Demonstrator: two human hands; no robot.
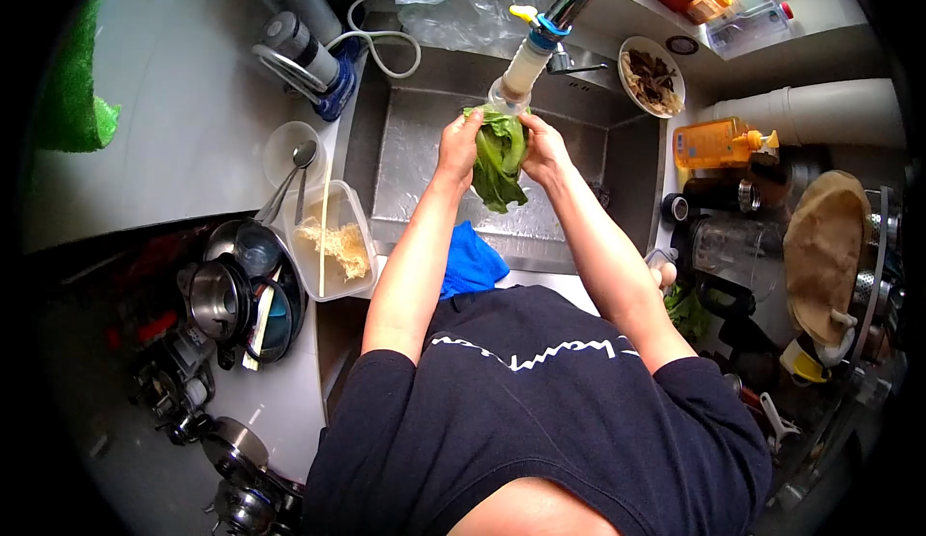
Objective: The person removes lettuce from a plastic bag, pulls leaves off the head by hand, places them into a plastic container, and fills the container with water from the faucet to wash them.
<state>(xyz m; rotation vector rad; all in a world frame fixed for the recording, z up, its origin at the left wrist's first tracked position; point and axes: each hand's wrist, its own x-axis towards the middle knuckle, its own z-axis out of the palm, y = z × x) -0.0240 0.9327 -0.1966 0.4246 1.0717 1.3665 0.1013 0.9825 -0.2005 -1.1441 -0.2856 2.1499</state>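
Note:
A green lettuce leaf (499, 164) hangs between my two hands over the steel sink (405, 131). My left hand (459, 149) pinches its left edge, and my right hand (545, 148) grips the right edge near the top. Just above the leaf is the faucet's white filter nozzle (522, 75), its clear tip touching or nearly touching the leaf's upper part. The sink bottom looks wet. Whether water is running from the nozzle I cannot tell.
Left of the sink stands a plastic container (333, 247) with noodle-like food and a chopstick. A blue cloth (473, 259) lies at the front edge. At the right are a plate of brownish food (652, 78) and an orange soap bottle (714, 145). Stacked pots (217, 300) sit at the left.

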